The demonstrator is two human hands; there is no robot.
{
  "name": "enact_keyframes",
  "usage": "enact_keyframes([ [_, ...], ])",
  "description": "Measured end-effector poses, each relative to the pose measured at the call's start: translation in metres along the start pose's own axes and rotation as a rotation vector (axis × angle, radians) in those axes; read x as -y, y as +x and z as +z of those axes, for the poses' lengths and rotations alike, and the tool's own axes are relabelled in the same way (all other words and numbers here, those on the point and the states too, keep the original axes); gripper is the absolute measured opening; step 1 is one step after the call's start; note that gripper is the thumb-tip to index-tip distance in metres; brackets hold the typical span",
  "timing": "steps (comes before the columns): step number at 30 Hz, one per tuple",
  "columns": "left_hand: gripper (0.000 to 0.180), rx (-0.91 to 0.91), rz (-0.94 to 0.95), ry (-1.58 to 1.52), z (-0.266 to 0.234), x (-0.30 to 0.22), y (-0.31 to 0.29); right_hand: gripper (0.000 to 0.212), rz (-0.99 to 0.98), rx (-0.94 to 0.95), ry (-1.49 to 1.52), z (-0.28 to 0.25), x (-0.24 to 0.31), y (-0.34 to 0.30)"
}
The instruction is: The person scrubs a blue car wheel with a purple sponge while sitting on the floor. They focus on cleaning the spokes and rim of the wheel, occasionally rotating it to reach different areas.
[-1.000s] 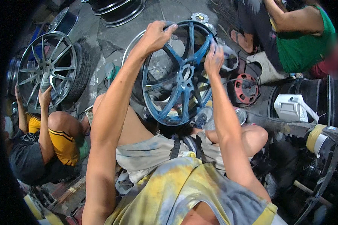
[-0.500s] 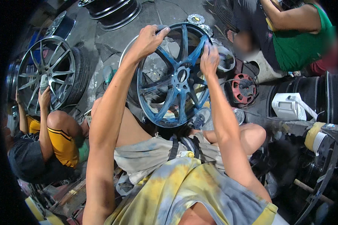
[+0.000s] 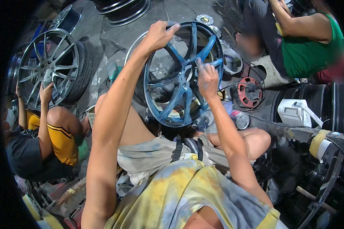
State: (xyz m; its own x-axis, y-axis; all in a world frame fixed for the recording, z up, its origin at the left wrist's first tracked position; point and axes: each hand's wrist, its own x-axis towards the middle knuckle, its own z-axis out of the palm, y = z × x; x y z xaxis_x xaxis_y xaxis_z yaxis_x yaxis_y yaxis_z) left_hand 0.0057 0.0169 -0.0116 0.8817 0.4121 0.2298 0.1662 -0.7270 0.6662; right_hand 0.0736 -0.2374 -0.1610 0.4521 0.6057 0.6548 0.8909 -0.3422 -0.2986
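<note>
A multi-spoke wheel rim (image 3: 189, 97), smeared with translucent blue over its spokes and outer lip, stands tilted before my knees. My left hand (image 3: 161, 35) is closed over its top left edge, thumb lying along the lip. Over the right-hand spokes beside the hub is my right hand (image 3: 208, 79), index finger stretched out and the others slightly bent, its fingertips against or very near the blue surface. Nothing shows in that hand, though its palm side is hidden.
To the left, another person holds a tool against a silver wheel (image 3: 48, 68) beside a tire (image 3: 82, 72). A person in a green top (image 3: 309, 49) sits at the far right. Close to my right knee are a can (image 3: 240, 120) and a red reel (image 3: 249, 92); a white container (image 3: 294, 112) lies farther right.
My right hand has moved from the wheel rim's upper right edge inward and down toward the hub. My left hand keeps its hold on the top edge.
</note>
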Motion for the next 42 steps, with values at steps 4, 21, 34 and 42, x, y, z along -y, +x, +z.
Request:
enact_keyframes([
  [4, 0.042, -0.007, 0.007, -0.046, 0.004, -0.006, -0.001, 0.037, 0.071, 0.014, -0.139, -0.012, -0.017, 0.043],
  [21, 0.053, -0.025, -0.029, -0.005, 0.003, -0.021, -0.005, 0.038, 0.034, -0.024, -0.231, -0.014, -0.038, 0.046],
  [34, 0.058, 0.007, -0.069, -0.067, 0.021, -0.041, 0.014, 0.035, 0.410, 0.535, 0.465, -0.097, -0.066, -0.003],
  [42, 0.053, -0.344, 0.068, 0.186, 0.015, 0.033, 0.016, 0.048, 0.769, 0.428, 0.406, -0.029, -0.030, -0.148],
])
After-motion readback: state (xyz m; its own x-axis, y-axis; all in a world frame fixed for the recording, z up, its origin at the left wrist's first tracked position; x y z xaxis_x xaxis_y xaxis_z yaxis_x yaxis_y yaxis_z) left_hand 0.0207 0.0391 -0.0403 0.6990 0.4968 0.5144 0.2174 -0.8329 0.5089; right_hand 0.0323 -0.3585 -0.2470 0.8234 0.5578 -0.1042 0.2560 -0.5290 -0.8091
